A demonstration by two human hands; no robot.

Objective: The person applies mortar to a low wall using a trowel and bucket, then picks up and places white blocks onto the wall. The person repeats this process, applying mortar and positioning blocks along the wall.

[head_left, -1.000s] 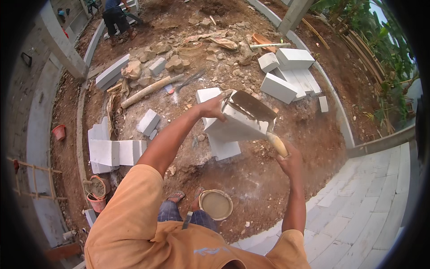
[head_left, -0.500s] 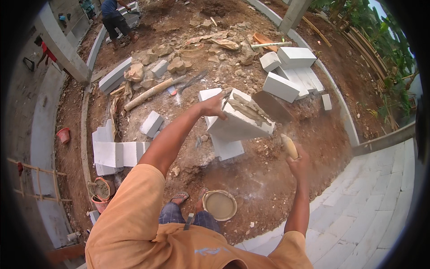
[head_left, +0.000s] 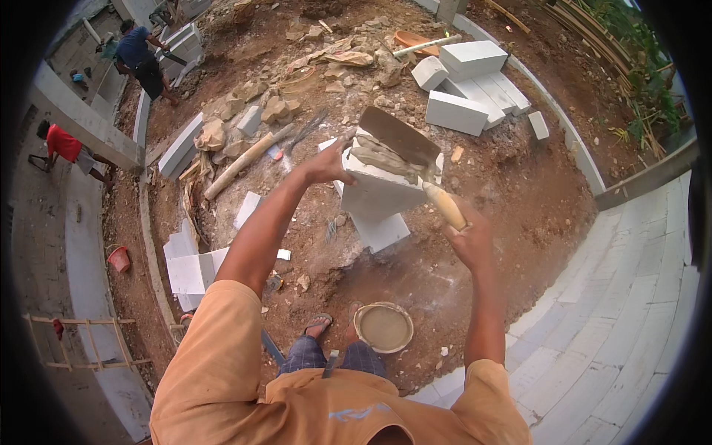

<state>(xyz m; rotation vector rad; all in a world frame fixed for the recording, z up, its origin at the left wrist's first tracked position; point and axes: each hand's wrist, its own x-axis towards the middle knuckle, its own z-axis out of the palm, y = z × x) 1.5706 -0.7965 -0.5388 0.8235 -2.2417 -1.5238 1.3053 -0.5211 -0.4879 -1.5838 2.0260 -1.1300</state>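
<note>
A white lightweight block (head_left: 382,196) is held up in front of me with one narrow face upward. My left hand (head_left: 330,163) grips its left end, fingers closed round the edge. Grey mortar (head_left: 378,156) lies along that upper face. In my right hand (head_left: 471,236) is a trowel, its wooden handle (head_left: 445,206) wrapped by my fingers. The trowel's broad metal blade (head_left: 400,135) is tilted over the block and meets the mortar. Another white block (head_left: 380,231) shows beneath the held one. Close to my feet stands a round bucket (head_left: 358,326) of grey mix.
White blocks are stacked at the far right (head_left: 475,59) and left (head_left: 189,273). Broken stones (head_left: 259,93) and a wooden pole (head_left: 248,162) lie beyond. A block wall (head_left: 630,297) curves along the right. Two co-workers, one in blue (head_left: 137,48) and one in red (head_left: 63,142), are at the far left.
My right hand has brought the trowel left and upward, from the block's right end to over its mortared face. My left hand keeps its grip. The whole view has shifted slightly.
</note>
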